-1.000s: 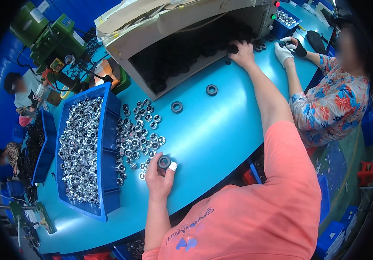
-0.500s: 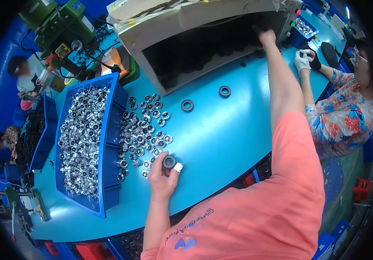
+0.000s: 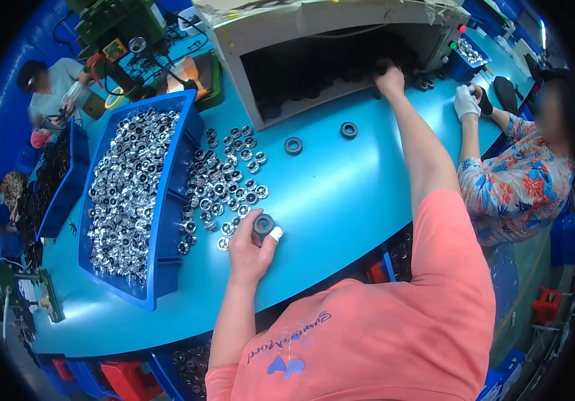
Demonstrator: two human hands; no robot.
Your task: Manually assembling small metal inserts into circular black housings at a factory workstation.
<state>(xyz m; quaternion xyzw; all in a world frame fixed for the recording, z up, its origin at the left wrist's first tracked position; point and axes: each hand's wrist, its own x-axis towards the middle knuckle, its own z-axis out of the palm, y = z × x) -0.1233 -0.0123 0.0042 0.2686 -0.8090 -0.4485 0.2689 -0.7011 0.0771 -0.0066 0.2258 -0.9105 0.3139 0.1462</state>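
I see the dark ring (image 3: 263, 224) pinched at the tips of my left hand (image 3: 250, 250), held just above the worktop (image 3: 341, 194) near its front edge, at the right fringe of the loose heap of small silver bearings (image 3: 224, 184). The ring looks black, round and thick-walled with a hole through its middle; its flat face is turned up toward me, so its axis runs roughly upright. The left fingers (image 3: 275, 233) are clenched around its near side, one fingertip capped in white. Two more dark rings (image 3: 293, 146) lie flat farther back on the worktop, well apart from that hand.

My right hand (image 3: 390, 79) is stretched far out into the dark mouth of the grey machine housing (image 3: 341, 40); its fingers are buried among black parts there, and I cannot tell whether they grip anything. Left of the heap stands the blue bin (image 3: 167, 200) full of silver bearings. A person in a flowered shirt (image 3: 514, 187) works at the right.
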